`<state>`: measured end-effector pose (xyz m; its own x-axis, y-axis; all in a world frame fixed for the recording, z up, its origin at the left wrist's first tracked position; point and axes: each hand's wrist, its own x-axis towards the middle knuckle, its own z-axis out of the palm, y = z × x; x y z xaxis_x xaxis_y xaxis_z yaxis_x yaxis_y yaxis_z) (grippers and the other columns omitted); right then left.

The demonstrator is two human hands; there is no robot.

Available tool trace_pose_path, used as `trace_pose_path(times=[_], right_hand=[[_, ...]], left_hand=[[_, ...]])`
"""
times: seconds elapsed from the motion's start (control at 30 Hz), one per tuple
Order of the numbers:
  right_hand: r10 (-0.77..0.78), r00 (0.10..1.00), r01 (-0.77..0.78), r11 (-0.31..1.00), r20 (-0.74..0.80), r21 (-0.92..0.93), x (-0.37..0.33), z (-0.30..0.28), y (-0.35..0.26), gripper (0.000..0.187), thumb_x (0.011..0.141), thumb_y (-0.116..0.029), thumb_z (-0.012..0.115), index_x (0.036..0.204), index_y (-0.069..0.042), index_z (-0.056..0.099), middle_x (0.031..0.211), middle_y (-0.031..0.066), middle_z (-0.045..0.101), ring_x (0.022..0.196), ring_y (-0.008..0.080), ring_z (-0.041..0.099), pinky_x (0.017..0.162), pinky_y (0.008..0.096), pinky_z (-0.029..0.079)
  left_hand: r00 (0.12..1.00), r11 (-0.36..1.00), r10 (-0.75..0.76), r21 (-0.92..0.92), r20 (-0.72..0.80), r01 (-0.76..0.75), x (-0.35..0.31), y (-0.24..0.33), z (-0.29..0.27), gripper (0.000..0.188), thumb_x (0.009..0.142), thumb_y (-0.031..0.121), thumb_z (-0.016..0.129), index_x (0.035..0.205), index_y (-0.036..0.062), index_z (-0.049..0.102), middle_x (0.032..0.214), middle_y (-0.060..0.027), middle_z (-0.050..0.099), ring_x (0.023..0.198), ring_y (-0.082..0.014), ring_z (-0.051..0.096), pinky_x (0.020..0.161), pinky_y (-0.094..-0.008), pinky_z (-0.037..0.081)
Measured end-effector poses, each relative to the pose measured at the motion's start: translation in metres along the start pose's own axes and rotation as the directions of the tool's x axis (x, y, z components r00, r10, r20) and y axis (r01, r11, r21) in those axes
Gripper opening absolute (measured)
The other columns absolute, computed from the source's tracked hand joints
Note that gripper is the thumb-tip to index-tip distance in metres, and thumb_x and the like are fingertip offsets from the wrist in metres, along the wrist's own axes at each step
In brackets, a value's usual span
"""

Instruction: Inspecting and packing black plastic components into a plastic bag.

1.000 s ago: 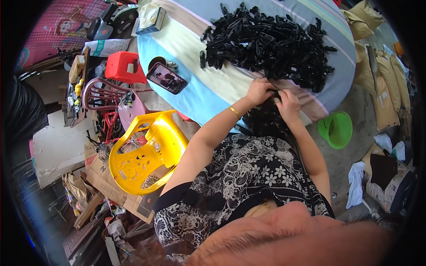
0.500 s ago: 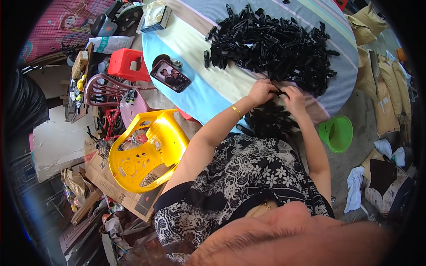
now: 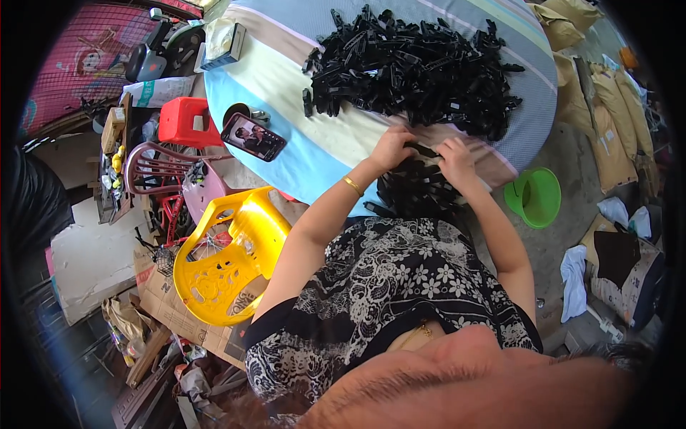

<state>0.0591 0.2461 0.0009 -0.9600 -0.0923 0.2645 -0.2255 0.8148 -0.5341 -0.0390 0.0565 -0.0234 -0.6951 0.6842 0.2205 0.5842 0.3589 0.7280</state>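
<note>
Both of my hands meet over the near edge of the cloth-covered table. My left hand, a gold bangle on its wrist, is closed with fingertips on one end of a narrow black plastic piece. At its other end, my right hand pinches the same piece. Just beneath the hands, close to my body, lies a smaller heap of similar black pieces. Farther out on the table spreads a large pile of black plastic pieces. Their exact kind is too small to tell.
Left on the table are a phone propped on a round stand and a tissue box. A yellow plastic chair and a red stool stand at the left. On the right is a green bucket, with brown sacks beyond.
My hands have drawn slightly apart, and the black piece now shows more plainly between them. The whole view has shifted a little, so the table sits farther left and higher.
</note>
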Motion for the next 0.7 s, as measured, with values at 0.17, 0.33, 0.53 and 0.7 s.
trace_pose_path(times=[0.17,0.33,0.53,0.7], right_hand=[[0.032,0.999,-0.035,0.996,-0.039,-0.078,-0.007,0.002,-0.013,0.024,0.064,0.000,0.059,0.087,-0.006,0.062,0.086,0.0091,0.055,0.087,0.0292,0.053,0.073,0.0391,0.047],[0.085,0.996,-0.087,0.992,-0.034,-0.088,-0.009,-0.001,-0.020,0.019,0.063,-0.001,0.059,0.081,-0.006,0.060,0.083,0.0092,0.054,0.085,0.0295,0.053,0.072,0.0398,0.047],[0.028,0.997,-0.029,0.999,-0.078,-0.018,0.003,0.021,-0.011,0.015,0.063,0.000,0.058,0.078,-0.005,0.060,0.080,0.0099,0.054,0.083,0.0299,0.054,0.070,0.0400,0.046],[-0.032,0.998,0.036,0.997,-0.061,0.064,0.009,0.025,-0.006,0.018,0.064,-0.001,0.058,0.082,-0.004,0.062,0.079,0.0108,0.055,0.079,0.0299,0.055,0.071,0.0383,0.047]], left_hand=[[0.993,1.000,-0.020,-0.014,0.114,0.022,-0.001,-0.002,-0.011,0.017,0.066,0.008,0.067,0.083,0.0040,0.067,0.085,-0.0117,0.060,0.086,-0.0310,0.057,0.078,-0.0378,0.047],[0.991,0.999,0.041,0.006,0.125,-0.042,-0.002,-0.002,-0.012,0.017,0.068,0.006,0.066,0.085,0.0041,0.067,0.086,-0.0114,0.061,0.085,-0.0313,0.058,0.076,-0.0380,0.048],[0.991,0.998,0.063,0.002,0.119,-0.064,-0.003,-0.006,-0.011,0.014,0.068,0.004,0.065,0.081,0.0025,0.065,0.083,-0.0120,0.060,0.082,-0.0318,0.057,0.075,-0.0376,0.048],[0.988,0.997,-0.004,-0.079,0.156,0.016,-0.001,-0.008,-0.013,0.012,0.068,0.005,0.065,0.080,0.0020,0.065,0.082,-0.0117,0.059,0.083,-0.0315,0.057,0.074,-0.0375,0.048]])
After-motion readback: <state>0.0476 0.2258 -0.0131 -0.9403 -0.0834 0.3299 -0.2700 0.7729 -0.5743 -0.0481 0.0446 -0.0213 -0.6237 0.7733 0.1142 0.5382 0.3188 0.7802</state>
